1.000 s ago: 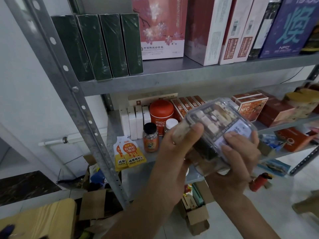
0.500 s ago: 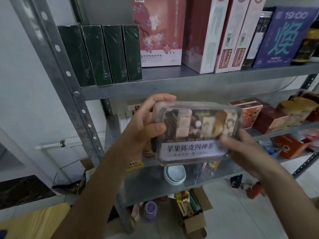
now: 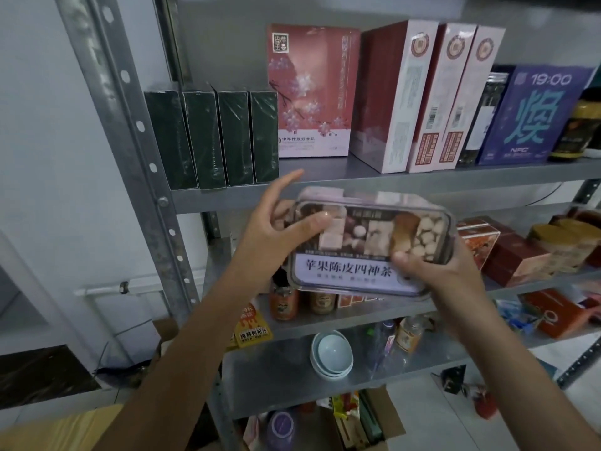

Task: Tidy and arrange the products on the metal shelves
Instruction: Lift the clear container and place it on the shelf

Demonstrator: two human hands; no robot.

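Observation:
I hold a clear plastic tea box [image 3: 367, 242] with a white and purple label in front of the metal shelves [image 3: 357, 187], level with the gap under the upper shelf. My left hand [image 3: 276, 236] grips its left end, thumb on the lid and index finger raised. My right hand [image 3: 435, 268] grips its right end from below, thumb on the front. The box lies lengthwise with its label facing me.
The upper shelf carries several dark green boxes [image 3: 211, 138], a pink blossom box [image 3: 309, 92], tall red and white boxes [image 3: 432, 99] and a purple box [image 3: 533, 115]. Small bottles [image 3: 284, 302], orange pouches [image 3: 252, 323] and red cartons [image 3: 507, 255] fill the middle shelf. Stacked bowls [image 3: 331, 353] sit lower.
The box has turned from tilted to level with its label toward me and has risen toward the upper shelf. My view has moved up and closer to the shelves.

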